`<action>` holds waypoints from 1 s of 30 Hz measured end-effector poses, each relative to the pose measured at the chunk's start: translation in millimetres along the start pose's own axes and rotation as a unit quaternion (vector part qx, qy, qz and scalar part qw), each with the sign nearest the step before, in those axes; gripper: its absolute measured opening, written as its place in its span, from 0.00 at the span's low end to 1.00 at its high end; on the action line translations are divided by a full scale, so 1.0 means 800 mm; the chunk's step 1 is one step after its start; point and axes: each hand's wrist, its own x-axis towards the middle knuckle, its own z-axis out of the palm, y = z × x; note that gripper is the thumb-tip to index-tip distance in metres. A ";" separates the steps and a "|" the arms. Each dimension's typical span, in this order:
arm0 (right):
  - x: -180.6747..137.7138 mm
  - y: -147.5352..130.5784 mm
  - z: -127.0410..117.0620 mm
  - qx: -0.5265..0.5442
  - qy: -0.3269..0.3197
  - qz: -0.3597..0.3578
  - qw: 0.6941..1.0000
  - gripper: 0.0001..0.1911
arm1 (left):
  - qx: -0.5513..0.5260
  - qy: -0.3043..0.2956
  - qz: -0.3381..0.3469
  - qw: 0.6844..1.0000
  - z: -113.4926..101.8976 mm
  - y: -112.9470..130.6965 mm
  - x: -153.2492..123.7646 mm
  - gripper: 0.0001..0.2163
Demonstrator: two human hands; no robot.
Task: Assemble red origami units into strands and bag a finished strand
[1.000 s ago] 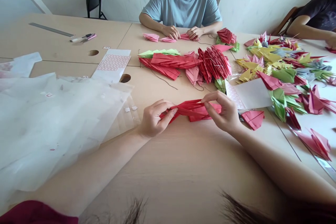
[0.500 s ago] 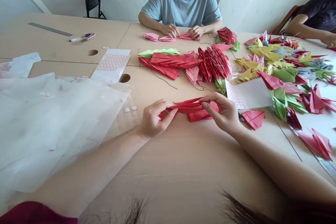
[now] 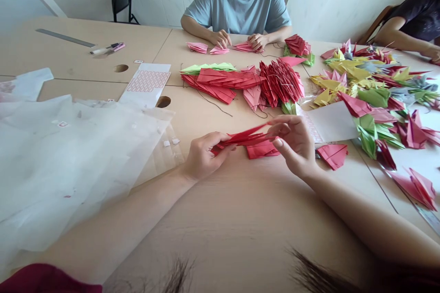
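My left hand and my right hand both pinch a flat bundle of folded red paper pieces held just above the wooden table. The left hand grips its left end with closed fingers; the right hand grips the right end, thumb and fingers curled round the tips. More folded red paper lies on the table right under the bundle. A single red folded piece rests to the right of my right hand.
A pile of red and green folded strings lies beyond my hands, and mixed paper cranes cover the right side. Crumpled clear plastic sheets fill the left. A sticker sheet, a ruler and pens lie further back. One person sits opposite, another at right.
My right hand has turned and lifted the bundle's right end a little, moving slightly right. The left hand has stayed in place. The person opposite has shifted their hands slightly.
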 end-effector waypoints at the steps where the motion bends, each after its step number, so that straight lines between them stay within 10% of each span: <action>1: -0.001 0.000 0.001 0.005 -0.002 -0.009 1.000 0.23 | -0.017 -0.005 -0.014 1.000 0.000 0.000 -0.001 0.05; 4: -0.003 -0.001 0.005 -0.060 -0.053 -0.024 0.997 0.32 | -0.051 -0.026 -0.033 0.998 -0.001 0.002 -0.002 0.06; 9: -0.007 -0.008 0.019 -0.144 -0.117 -0.059 0.981 0.11 | -0.058 -0.071 -0.007 0.996 -0.003 0.004 -0.001 0.05; 16: -0.010 -0.002 0.027 -0.142 -0.097 -0.122 0.977 0.08 | 0.010 -0.078 0.050 0.996 -0.001 0.001 -0.001 0.04; 30: -0.015 -0.008 0.029 -0.112 -0.194 0.040 0.974 0.03 | 0.048 -0.080 0.085 0.992 -0.005 0.006 -0.001 0.08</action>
